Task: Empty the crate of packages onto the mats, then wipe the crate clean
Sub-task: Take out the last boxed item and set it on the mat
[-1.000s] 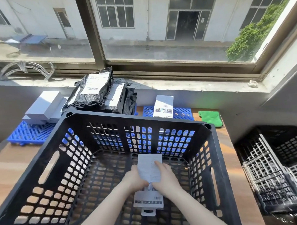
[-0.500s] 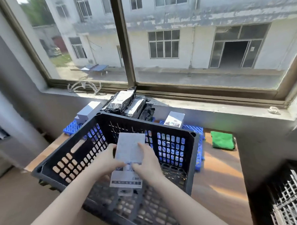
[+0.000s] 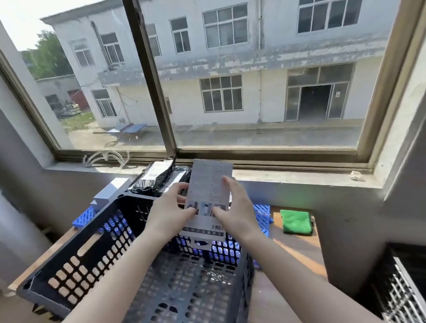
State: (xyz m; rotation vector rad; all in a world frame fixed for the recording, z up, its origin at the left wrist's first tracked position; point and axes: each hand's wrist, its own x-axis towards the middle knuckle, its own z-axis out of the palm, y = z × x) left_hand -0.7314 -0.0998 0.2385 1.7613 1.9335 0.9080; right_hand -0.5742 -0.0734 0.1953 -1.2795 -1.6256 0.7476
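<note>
Above the crate (image 3: 89, 259), left hand (image 3: 168, 214) and right hand (image 3: 236, 209) pinch the package (image 3: 208, 186) edges.

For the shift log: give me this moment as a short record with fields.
held: flat white package, gripped by left hand and right hand above the far side of the crate
inside: no package on the crate's visible floor
already out: black bags and white boxes beyond the crate, at the blue mats
wiper: green cloth on the wooden table, right of the mats
</note>
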